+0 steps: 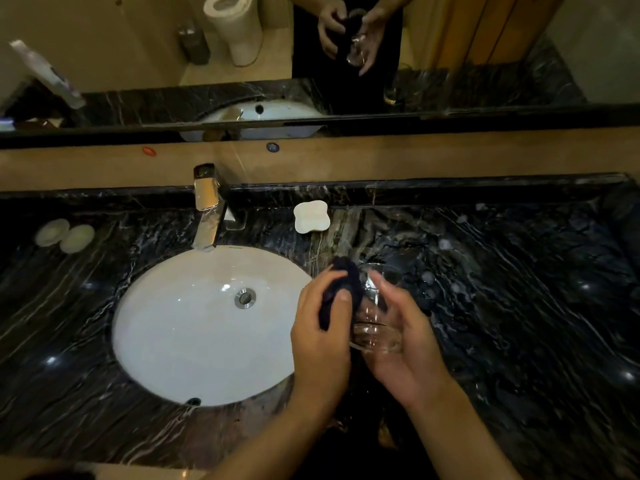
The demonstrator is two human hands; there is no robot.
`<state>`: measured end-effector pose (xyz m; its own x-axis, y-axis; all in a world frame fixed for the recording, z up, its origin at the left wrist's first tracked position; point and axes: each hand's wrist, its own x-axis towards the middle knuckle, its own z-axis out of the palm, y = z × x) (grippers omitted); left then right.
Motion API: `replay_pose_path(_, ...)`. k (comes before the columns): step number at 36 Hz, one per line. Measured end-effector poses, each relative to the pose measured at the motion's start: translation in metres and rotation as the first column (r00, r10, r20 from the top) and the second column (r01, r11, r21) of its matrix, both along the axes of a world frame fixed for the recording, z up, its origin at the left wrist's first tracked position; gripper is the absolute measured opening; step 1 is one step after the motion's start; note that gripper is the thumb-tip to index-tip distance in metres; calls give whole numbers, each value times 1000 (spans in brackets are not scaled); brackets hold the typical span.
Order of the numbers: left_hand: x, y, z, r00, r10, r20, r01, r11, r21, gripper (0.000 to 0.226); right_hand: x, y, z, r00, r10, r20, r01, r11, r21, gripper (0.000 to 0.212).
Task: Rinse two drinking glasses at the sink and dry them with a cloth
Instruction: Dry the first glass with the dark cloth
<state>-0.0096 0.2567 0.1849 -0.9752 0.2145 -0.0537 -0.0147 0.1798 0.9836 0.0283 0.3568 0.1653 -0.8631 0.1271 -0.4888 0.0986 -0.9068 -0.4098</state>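
1. Glass: clear, tipped on its side, held in the air just right of the sink, over the dark counter; base toward the camera, mouth pointing away.
2. Cloth: dark, bunched, pressed against and apparently into the mouth of the glass, just right of the sink rim.
3. Left hand: closed round the cloth, thumb on top, pushing the wad toward the glass; nothing else in it.
4. Right hand: cupped under and round the glass, fingers partly curled, forefinger stretched along the wall; grip looks firm but loose enough for turning.
5. Stage, as a judgement: drying of one glass under way, so rinsing of this one probably done; whether the inside is dry cannot be told.
6. Second glass: not clearly seen on the counter right of the sink; a faint glass-like shape shows in the mirror above the sink, too dim to be sure. Rinsed or dried already, cannot tell.
7. Tap, behind the sink: no running water visible; basin looks empty, drain open.
8. Soap dish, behind and right of the sink: white, apart from the hands, no part in the job.
9. Two pale round items, left of the sink: well apart, untouched.
10. Left to do, by guess: finishing the wipe, setting this glass down, then the other glass if undone.
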Motion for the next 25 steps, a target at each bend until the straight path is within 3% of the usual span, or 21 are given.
replay_pose_path(3,14,-5,-5,987,-25,-160,15,998,-63,27,-2,-2,-2,996,-72,58,63,989,137,87)
replay_pose_path(4,17,-9,-7,977,-43,-210,27,997,-79,29,-2,-1,-4,993,-105,60,93,981,170,88)
replay_pose_path(7,22,-16,-13,933,-152,-327,117,985,-125,30,-1,2,-4,992,-99,81,86,985,152,63)
replay_pose_path(9,25,-18,-17,858,-242,-454,179,968,-178,31,0,1,-2,995,-56,84,52,997,51,61)
replay_pose_path(12,23,-15,-18,789,-248,-562,166,967,-194,31,4,-4,3,999,8,31,-10,998,55,62)
replay_pose_path(15,15,-11,-9,859,-133,-494,84,989,-121,28,8,-5,3,995,61,-76,-52,991,121,77)
replay_pose_path(17,7,-8,-1,909,-66,-412,41,997,-68,26,10,-4,3,987,99,-127,-84,989,119,75)
replay_pose_path(22,-17,1,5,981,37,-189,-31,999,35,26,8,-3,4,978,170,-118,-160,983,93,78)
replay_pose_path(25,-15,-1,4,953,-51,-298,34,998,-60,26,3,-7,8,992,99,-77,-97,995,30,72)
